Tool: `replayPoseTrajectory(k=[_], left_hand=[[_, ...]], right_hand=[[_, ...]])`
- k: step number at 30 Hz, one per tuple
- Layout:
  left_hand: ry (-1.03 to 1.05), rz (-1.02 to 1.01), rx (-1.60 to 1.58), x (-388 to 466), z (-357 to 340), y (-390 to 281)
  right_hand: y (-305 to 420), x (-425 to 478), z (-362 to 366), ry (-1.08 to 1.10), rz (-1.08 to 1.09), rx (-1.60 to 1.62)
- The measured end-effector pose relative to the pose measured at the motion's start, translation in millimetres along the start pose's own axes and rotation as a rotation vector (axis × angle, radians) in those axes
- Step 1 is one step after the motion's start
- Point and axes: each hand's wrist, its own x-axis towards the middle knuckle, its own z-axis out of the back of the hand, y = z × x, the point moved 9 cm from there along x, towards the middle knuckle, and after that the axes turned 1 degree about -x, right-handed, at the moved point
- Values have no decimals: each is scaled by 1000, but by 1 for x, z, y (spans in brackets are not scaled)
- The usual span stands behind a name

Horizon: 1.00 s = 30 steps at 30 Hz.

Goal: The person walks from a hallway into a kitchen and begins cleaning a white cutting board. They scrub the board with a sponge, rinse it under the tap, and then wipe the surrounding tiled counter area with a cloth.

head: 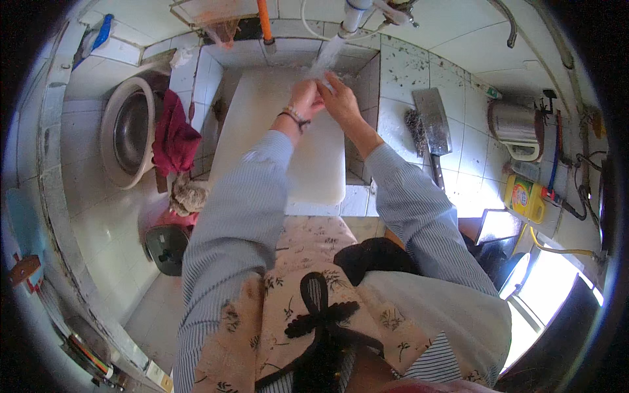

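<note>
My left hand (305, 96) and my right hand (340, 100) touch each other under a stream of water (328, 55) that falls from the tap (350, 23). The left fingers are curled and partly hidden by the right hand and the spray. My right fingers are apart and reach toward the left hand; no object shows in them. Bracelets (294, 118) circle my left wrist. Beneath both hands a large white cutting board (304, 162) leans in a tiled sink (362, 98).
Right of the sink lie a cleaver (433, 120) and a dark scrubber (415, 130) on the tiled counter (400, 73). Farther right stand a metal pot (515, 123) and a yellow bottle (523, 199). At left are a basin (108, 132), a dark red cloth (176, 135) and a bin (167, 249).
</note>
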Motion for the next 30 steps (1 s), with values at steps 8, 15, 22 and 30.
replayPoseTrajectory(k=[8, 15, 22, 30], left_hand=[[-408, -306, 1746, -95, 181, -51], [214, 207, 441, -172, 186, -43], [91, -460, 674, -211, 173, -56], [-220, -109, 338, -214, 149, -26]], right_hand=[[-103, -127, -24, 402, -768, 564], [-65, -102, 17, 443, -610, 548], [112, -47, 116, -2, 294, -674], [288, -4, 122, -66, 464, -403]])
